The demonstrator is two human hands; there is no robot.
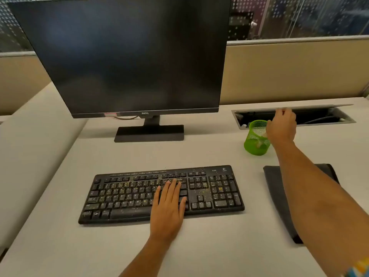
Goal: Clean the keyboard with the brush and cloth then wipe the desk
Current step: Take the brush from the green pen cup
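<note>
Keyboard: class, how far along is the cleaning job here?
Nothing looks done: the keyboard is speckled with crumbs. In hand: left hand rests flat on it, right hand reaches the green mesh cup. Left: brushing, the cloth wipe, the desk.

- Black keyboard (123,196) lies flat on the pale bench (60,246), its keys speckled with yellowish crumbs.
- Dark grey cloth (273,182) lies flat on the bench, to the keyboard's right and apart from it.
</note>
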